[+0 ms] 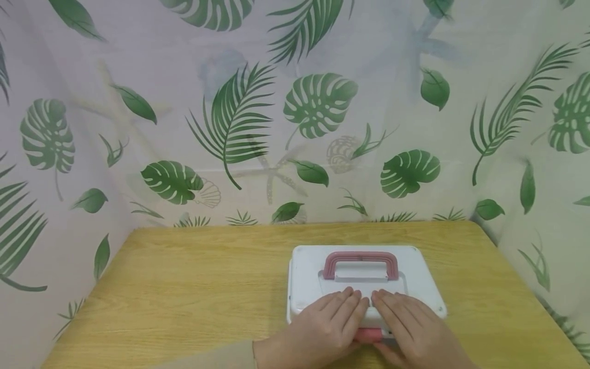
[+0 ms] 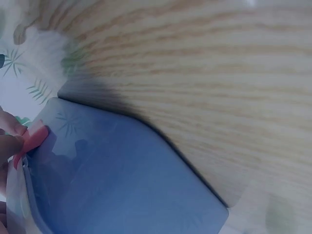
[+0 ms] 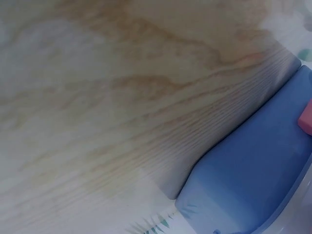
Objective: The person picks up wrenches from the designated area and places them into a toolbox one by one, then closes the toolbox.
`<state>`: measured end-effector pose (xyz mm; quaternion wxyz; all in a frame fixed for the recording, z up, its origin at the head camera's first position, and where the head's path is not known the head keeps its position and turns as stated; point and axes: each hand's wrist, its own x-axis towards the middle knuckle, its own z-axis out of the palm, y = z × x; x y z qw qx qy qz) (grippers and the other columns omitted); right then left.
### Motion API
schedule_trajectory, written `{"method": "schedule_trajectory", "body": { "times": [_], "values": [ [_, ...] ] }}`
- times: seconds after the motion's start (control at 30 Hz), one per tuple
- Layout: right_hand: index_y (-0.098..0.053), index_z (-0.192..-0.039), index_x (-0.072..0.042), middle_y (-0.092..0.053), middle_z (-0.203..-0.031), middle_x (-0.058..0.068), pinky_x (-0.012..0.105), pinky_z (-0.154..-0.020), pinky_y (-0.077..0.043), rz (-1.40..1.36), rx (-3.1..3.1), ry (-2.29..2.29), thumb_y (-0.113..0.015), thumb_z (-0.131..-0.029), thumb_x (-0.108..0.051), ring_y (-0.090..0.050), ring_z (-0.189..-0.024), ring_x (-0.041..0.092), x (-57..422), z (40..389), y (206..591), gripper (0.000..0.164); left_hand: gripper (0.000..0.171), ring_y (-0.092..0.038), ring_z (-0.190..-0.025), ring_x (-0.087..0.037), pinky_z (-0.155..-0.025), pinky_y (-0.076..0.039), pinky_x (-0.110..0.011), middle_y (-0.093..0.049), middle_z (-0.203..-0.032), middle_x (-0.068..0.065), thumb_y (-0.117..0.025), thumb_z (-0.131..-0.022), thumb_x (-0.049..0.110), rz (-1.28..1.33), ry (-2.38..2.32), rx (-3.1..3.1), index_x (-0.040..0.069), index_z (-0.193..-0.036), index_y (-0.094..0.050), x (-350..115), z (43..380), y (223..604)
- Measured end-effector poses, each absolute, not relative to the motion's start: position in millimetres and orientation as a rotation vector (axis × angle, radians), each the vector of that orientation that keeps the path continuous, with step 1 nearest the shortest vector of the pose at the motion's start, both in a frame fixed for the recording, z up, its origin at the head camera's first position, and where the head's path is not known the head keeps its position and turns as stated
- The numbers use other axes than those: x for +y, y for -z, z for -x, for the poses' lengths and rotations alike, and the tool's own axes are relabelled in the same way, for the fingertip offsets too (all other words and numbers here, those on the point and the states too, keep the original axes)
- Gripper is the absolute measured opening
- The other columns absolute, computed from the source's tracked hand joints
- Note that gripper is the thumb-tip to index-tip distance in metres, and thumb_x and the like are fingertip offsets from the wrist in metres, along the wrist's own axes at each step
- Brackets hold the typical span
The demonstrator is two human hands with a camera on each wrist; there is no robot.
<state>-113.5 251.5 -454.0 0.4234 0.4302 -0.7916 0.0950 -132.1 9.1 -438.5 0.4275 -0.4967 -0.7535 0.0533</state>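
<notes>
A white-lidded storage box (image 1: 304,266) with a pink carry handle (image 1: 361,256) lies flat toward the right of the table. Its front side (image 2: 122,175) looks blue in both wrist views. The pink latch (image 1: 369,335) is at the middle of that front. My left hand (image 1: 322,324) lays its fingers over the lid's front edge, left of centre. Mirroring it, my right hand (image 1: 412,328) grips the edge on the right, its thumb low by the latch. Close up in the left wrist view, fingertips (image 2: 9,145) touch the latch. The left thumb is mostly hidden in the head view.
The wood-grain table (image 1: 193,287) extends left of the box and a little to its right. A pale leaf-patterned cloth (image 1: 258,169) hangs behind the table and along both sides.
</notes>
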Motion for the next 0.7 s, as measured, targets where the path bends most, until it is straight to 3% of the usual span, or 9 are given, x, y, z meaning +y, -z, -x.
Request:
{"method": "schedule_trajectory", "body": {
  "times": [0.47, 0.63, 0.7],
  "values": [
    [-0.070, -0.128, 0.008, -0.075, -0.127, 0.023, 0.026, -0.133, -0.022, -1.088, -2.053, -0.277, -0.046, -0.110, -0.056, -0.064, -0.120, 0.028, 258, 109, 442, 0.071, 0.061, -0.073, -0.123, -0.016, -0.112, -0.054, -0.028, -0.078, -0.128, -0.005, -0.073, -0.094, 0.057, 1.255, 0.010, -2.067, 0.008, -0.131, -0.071, 1, 129, 421],
    [-0.071, -0.124, 0.010, -0.075, -0.125, 0.024, 0.027, -0.133, -0.024, -1.096, -2.014, -0.330, -0.050, -0.109, -0.055, -0.045, -0.153, 0.014, 264, 113, 430, 0.070, 0.071, -0.067, -0.134, -0.024, -0.118, -0.050, -0.033, -0.073, -0.138, -0.010, -0.074, -0.092, 0.057, 1.237, -0.035, -2.166, 0.004, -0.138, -0.065, -18, 133, 407],
    [-0.070, -0.125, 0.011, -0.075, -0.126, 0.024, 0.028, -0.133, -0.024, -1.095, -2.015, -0.334, -0.050, -0.109, -0.055, -0.037, -0.158, 0.010, 267, 114, 422, 0.070, 0.074, -0.066, -0.135, -0.026, -0.119, -0.050, -0.036, -0.071, -0.140, -0.012, -0.073, -0.093, 0.059, 1.222, -0.060, -2.192, 0.002, -0.141, -0.063, -29, 135, 401]
  ]
}}
